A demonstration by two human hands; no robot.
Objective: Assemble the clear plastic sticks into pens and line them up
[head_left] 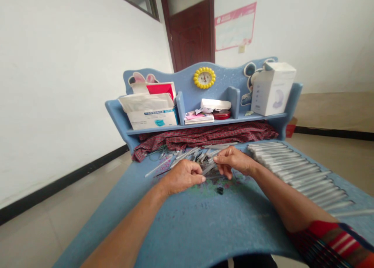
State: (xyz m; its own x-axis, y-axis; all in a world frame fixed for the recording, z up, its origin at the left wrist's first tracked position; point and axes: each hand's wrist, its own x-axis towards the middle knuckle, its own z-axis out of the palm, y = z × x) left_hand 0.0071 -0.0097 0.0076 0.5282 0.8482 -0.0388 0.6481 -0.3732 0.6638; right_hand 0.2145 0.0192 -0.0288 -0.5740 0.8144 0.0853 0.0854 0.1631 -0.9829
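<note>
My left hand [184, 176] is closed, thumb and fingers together, at the near side of a loose pile of clear plastic pen barrels [187, 154]. A clear barrel [208, 168] spans the gap from its fingertips toward my right hand [233, 161]. The right thumb and index finger are pinched at the barrel's far end; its other fingers curl below. Whatever small part sits in that pinch is too blurred to make out. Small black pieces [206, 157] lie among the barrels behind my hands. A separate black piece [220, 190] rests on the blue desk [204, 225] in front.
Many pen-like clear tubes [300, 174] with dark tips lie in a row beside my right forearm. A checked cloth [210, 134] is bunched under the blue shelf [157, 128]. The shelf holds a mask box [152, 116], a white box [273, 89] and a red tin [222, 114].
</note>
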